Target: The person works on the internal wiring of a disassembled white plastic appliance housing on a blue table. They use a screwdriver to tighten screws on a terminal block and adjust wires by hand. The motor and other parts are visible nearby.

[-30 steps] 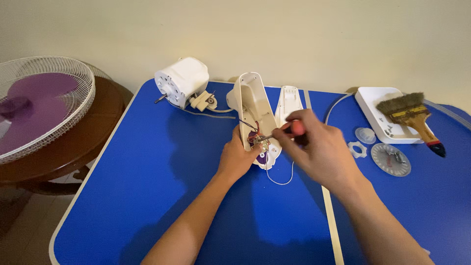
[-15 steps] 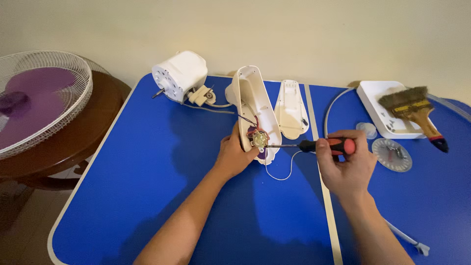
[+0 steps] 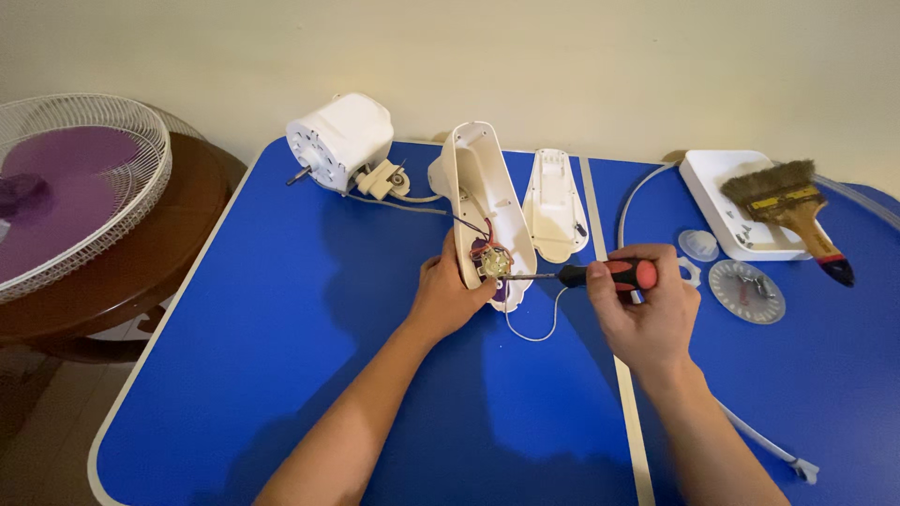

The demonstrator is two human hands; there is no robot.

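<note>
An open white plastic housing (image 3: 483, 201) lies on its side near the middle of the blue bench (image 3: 281, 328), its hollow facing right, with a small brass-coloured switch part (image 3: 494, 263) and red and dark wires showing at its lower end. The left hand (image 3: 450, 295) is curled around that lower end, fingers closed on the shell from the left and the thumb just beside the switch part. The right hand (image 3: 647, 309) is closed around the red and black handle of a screwdriver (image 3: 600, 275), which lies nearly level with its thin shaft pointing left and its tip at the switch part. A thin white wire (image 3: 534, 333) loops out from under the housing between the two hands. Just beside the housing on the right lies one flat white cover plate (image 3: 553, 204). Behind and to the left stands one white motor unit (image 3: 339, 141) with a short shaft, joined to the housing by a cord. To the right, one white tray (image 3: 722, 201) carries one wide paintbrush (image 3: 792, 201) with a wooden handle, and near it on the bench lie three small pale round parts, the largest a clear ribbed disc (image 3: 746, 291). A white cable (image 3: 759, 440) runs along the bench's right side. On a round brown side table (image 3: 141, 272) to the left rests one white wire fan guard (image 3: 84, 178) with purple blades inside.
</note>
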